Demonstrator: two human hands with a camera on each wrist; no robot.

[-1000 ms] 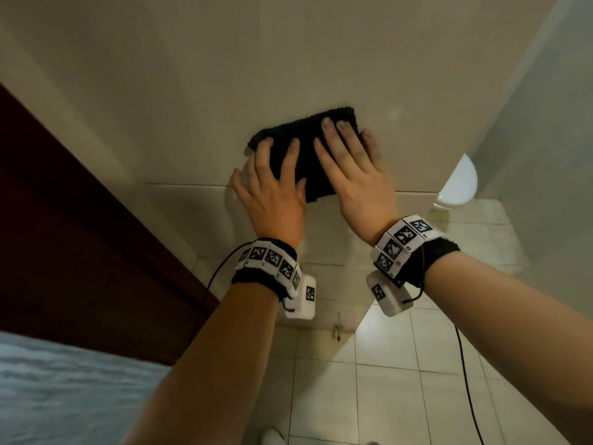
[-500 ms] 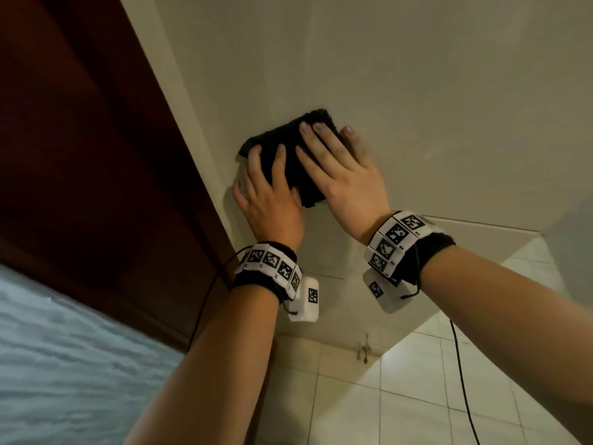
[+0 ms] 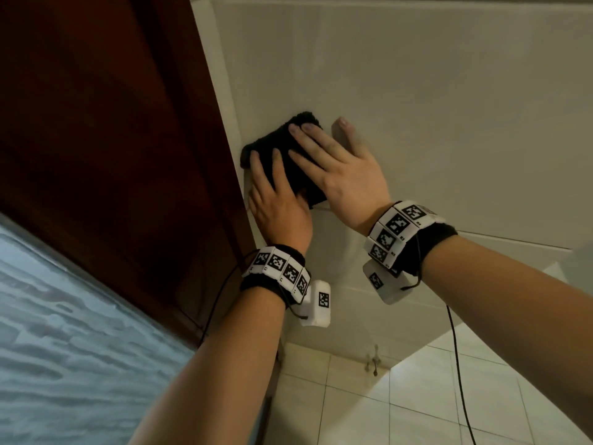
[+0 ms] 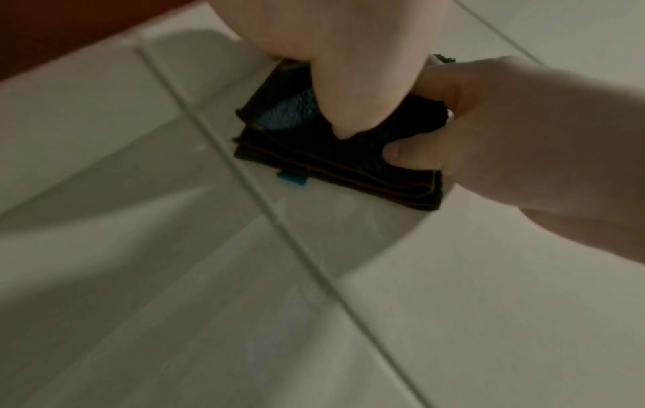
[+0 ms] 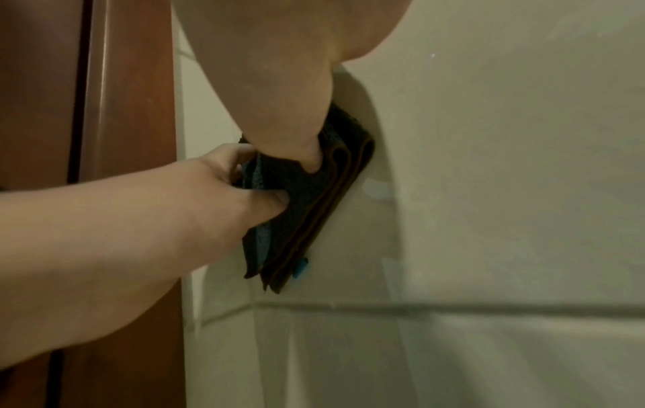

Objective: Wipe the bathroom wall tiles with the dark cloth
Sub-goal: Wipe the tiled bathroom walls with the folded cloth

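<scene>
A folded dark cloth (image 3: 288,162) lies flat against the pale wall tiles (image 3: 417,123), close to the wooden door frame. My left hand (image 3: 276,203) presses its lower left part with straight fingers. My right hand (image 3: 340,175) presses its right part, fingers spread, with the outermost finger on bare tile. In the left wrist view the cloth (image 4: 314,154) shows folded layers and a small blue tag (image 4: 293,180), with both thumbs pressed on it. The right wrist view shows the cloth (image 5: 314,209) just above a grout line, and the tag (image 5: 301,266) at its lower edge.
A dark red wooden door frame (image 3: 112,123) stands right beside the cloth on the left. Below it is a frosted glass panel (image 3: 64,348). A small tap (image 3: 373,361) sits low on the wall above the floor tiles (image 3: 385,412). A black cable (image 3: 455,364) hangs from my right wrist.
Both hands have slid the cloth leftward along the wall until it sits next to the door frame. The view has turned left with them, and the toilet has left the picture.
</scene>
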